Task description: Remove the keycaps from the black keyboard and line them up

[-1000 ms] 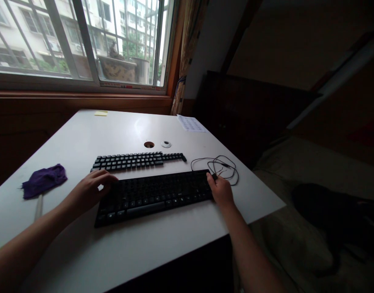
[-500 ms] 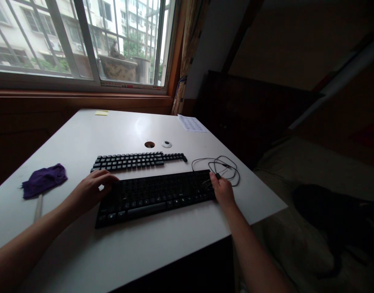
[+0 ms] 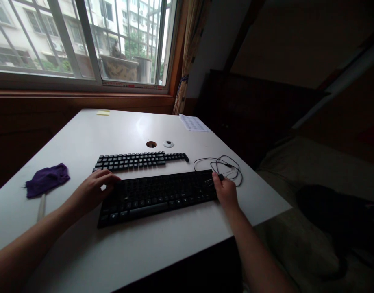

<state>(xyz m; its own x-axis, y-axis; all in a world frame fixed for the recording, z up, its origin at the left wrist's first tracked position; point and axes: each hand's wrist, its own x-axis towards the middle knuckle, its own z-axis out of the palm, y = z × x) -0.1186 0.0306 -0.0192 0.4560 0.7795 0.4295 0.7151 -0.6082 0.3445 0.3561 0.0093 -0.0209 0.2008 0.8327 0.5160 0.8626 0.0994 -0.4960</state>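
Observation:
A black keyboard [image 3: 150, 209] lies at a slight slant on the white table, its lower rows still capped and much of its upper area bare of keycaps. My left hand [image 3: 97, 187] is at its upper left end, thumb and fingers curled together on the edge. In my right hand [image 3: 226, 191] is a keycap puller [image 3: 209, 180], with thin wire prongs pointing left over the keyboard's right end. Behind the keyboard, loose black keycaps [image 3: 130, 161] stand in rows. Fingers of my right hand partly hide the puller's handle.
A coiled black cable [image 3: 226, 165] lies right of the keycaps. A purple cloth on a stick [image 3: 48, 179] rests at the left. Farther back are a round table hole [image 3: 151, 144], its white cover [image 3: 168, 144], a printed sheet [image 3: 193, 123] and yellow sticky notes [image 3: 103, 112].
The whole view has shifted slightly, so things sit a little farther right. Both hands keep their places at the keyboard's ends; the puller's prongs stay over its right side.

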